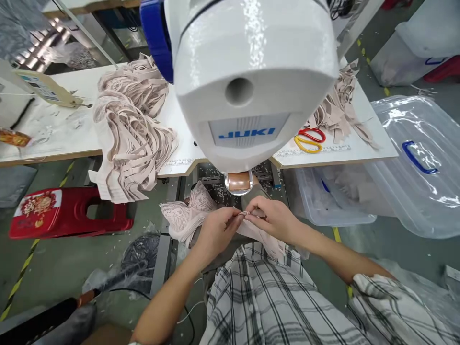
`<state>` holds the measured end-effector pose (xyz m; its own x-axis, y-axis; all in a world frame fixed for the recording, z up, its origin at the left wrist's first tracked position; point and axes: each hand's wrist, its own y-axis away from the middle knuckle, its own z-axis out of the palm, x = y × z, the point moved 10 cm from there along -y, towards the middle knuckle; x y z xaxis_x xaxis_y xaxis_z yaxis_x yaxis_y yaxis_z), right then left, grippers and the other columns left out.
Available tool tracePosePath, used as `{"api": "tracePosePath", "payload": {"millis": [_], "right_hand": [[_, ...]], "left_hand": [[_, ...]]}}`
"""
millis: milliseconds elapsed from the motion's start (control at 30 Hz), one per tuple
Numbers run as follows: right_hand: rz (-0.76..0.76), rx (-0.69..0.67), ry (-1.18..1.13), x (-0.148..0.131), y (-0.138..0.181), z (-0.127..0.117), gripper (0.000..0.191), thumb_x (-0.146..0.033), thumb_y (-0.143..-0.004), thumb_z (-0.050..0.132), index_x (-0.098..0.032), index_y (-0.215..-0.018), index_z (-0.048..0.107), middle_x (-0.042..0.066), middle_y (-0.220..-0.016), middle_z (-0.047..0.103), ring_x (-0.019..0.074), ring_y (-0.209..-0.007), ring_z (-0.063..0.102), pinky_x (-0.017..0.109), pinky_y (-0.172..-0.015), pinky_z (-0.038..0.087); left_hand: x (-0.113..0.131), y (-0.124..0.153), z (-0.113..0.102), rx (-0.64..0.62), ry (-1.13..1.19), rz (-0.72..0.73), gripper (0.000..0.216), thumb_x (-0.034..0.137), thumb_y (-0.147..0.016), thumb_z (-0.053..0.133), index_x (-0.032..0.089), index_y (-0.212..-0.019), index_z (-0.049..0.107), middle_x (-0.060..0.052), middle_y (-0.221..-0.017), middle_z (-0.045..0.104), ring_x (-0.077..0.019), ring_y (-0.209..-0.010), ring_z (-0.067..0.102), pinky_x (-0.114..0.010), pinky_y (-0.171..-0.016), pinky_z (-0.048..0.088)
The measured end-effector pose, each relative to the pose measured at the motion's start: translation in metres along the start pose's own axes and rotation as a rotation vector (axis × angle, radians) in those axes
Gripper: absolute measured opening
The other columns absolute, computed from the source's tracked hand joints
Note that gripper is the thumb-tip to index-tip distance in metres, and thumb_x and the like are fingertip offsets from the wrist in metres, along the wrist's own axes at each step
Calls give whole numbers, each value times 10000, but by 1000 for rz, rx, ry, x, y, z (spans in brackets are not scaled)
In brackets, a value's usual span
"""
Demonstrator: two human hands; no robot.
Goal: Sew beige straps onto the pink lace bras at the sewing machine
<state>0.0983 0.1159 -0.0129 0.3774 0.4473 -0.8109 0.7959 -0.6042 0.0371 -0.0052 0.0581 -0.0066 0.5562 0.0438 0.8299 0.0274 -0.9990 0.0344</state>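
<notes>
Above my lap, my left hand (220, 230) and my right hand (271, 218) meet, fingertips closed in a pinch. Between them runs a thin beige strap (244, 213), one part in each hand. A pale pink lace bra (187, 213) lies over my lap, its cups to the left of my left hand. More of its light fabric (264, 237) hangs below my right hand. Just beyond my hands stands the rounded head of a white JUKI sewing machine (251, 105). My palms and the strap's ends are hidden.
Beige straps and lace bands (132, 139) hang over the table's left edge. Red-and-yellow scissors (309, 140) and more beige strips (341, 108) lie on the right. Clear plastic bins (424, 163) stand to the right, a red stool (72, 211) on the floor at left.
</notes>
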Motion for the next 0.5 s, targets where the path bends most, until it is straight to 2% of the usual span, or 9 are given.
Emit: {"api": "tracePosePath", "payload": {"millis": [67, 133, 200, 267, 333, 400, 467, 500], "right_hand": [[-4, -22, -9, 0, -4, 1, 138, -303, -914, 589, -196, -986, 639, 58, -942, 722, 181, -829, 665, 256, -637, 436], [-15, -48, -29, -2, -9, 2, 177, -346, -922, 587, -197, -934, 683, 57, -907, 724, 180, -836, 662, 265, -668, 452], [13, -53, -84, -1, -12, -1, 266, -422, -925, 586, -197, -826, 689, 37, -796, 701, 163, -741, 634, 274, -649, 454], [107, 34, -193, 9, -13, -19, 347, -503, -905, 603, -200, -742, 652, 5, -678, 643, 137, -615, 571, 274, -581, 440], [210, 235, -336, 27, -6, -60, 410, -550, -869, 632, -215, -645, 561, -38, -554, 532, 105, -494, 470, 266, -490, 394], [269, 460, -461, 48, 10, -118, 496, -562, -849, 641, -233, -558, 409, -75, -467, 367, 69, -405, 339, 256, -414, 304], [278, 596, -480, 66, 28, -185, 579, -563, -863, 586, -236, -535, 238, -93, -439, 194, 40, -371, 206, 254, -386, 178], [260, 706, -459, 73, 41, -225, 586, -513, -849, 606, -229, -526, 207, -95, -436, 169, 22, -367, 176, 269, -394, 128]], "left_hand": [[4, 0, 2, 33, -32, 33, 256, 284, -951, 498, 177, -800, 675, -11, -671, 665, -132, -591, 579, -226, -540, 386], [5, -1, 1, 61, -56, 43, 265, 290, -954, 496, 179, -775, 657, -8, -664, 650, -131, -593, 571, -227, -550, 389], [2, -2, 0, 54, -62, 25, 278, 296, -960, 480, 185, -776, 657, -11, -675, 656, -138, -607, 581, -234, -568, 409], [-6, -3, -4, 5, -38, -14, 277, 291, -964, 456, 193, -838, 682, -29, -754, 703, -156, -678, 624, -248, -617, 452], [-17, -3, -11, -30, 2, -79, 271, 291, -957, 451, 201, -937, 706, -45, -853, 739, -173, -746, 652, -260, -647, 479], [-28, -1, -16, -19, 60, -176, 270, 305, -941, 467, 201, -998, 710, -39, -820, 730, -169, -683, 627, -256, -591, 462], [-25, -1, 0, -14, 203, -256, 252, 316, -916, 501, 191, -980, 710, -25, -748, 694, -150, -607, 569, -244, -538, 423], [-15, -2, 19, -33, 327, -284, 234, 321, -900, 527, 185, -958, 708, -23, -744, 683, -142, -602, 553, -238, -536, 416]]}}
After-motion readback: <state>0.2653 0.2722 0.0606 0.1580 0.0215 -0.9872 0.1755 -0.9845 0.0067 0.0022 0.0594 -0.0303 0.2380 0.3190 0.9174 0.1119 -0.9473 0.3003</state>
